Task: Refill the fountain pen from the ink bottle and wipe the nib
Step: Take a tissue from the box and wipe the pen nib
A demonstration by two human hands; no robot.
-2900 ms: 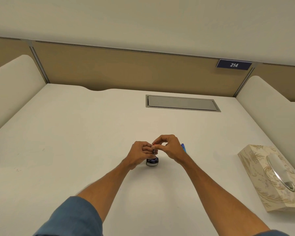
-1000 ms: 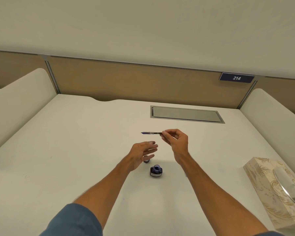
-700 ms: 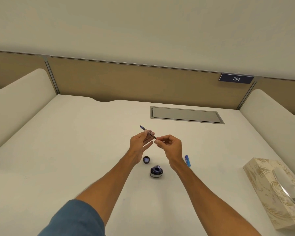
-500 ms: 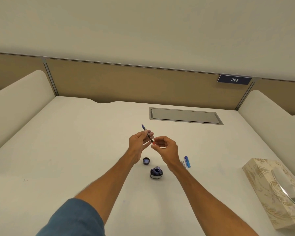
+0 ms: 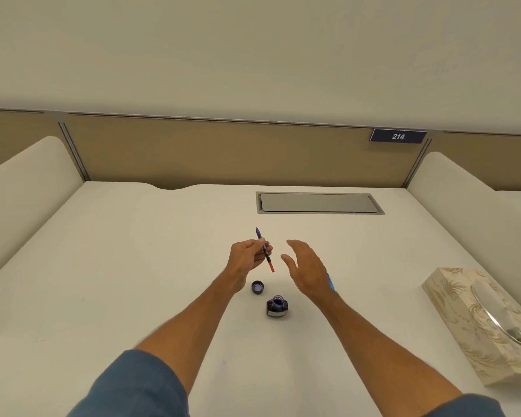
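My left hand [image 5: 247, 260] pinches the thin pen section [image 5: 264, 250] above the desk, nib pointing up and away, red end pointing down. My right hand [image 5: 306, 270] hovers just to its right, fingers spread and holding nothing. The small dark ink bottle [image 5: 277, 307] stands open on the white desk [image 5: 133, 281] below the hands, blue ink showing in its neck. Its dark cap [image 5: 257, 287] lies upturned just left of it. A blue pen part [image 5: 330, 281] lies on the desk, mostly hidden behind my right wrist.
A patterned tissue box [image 5: 481, 326] sits at the right edge of the desk. A grey cable hatch [image 5: 318, 203] is set into the desk at the back. Cream side partitions and a tan back panel with a "214" sign [image 5: 398, 136] enclose the space.
The pen passed from my right hand to my left hand. My right hand let go and opened, moving slightly right. Earlier both hands were over the ink bottle.
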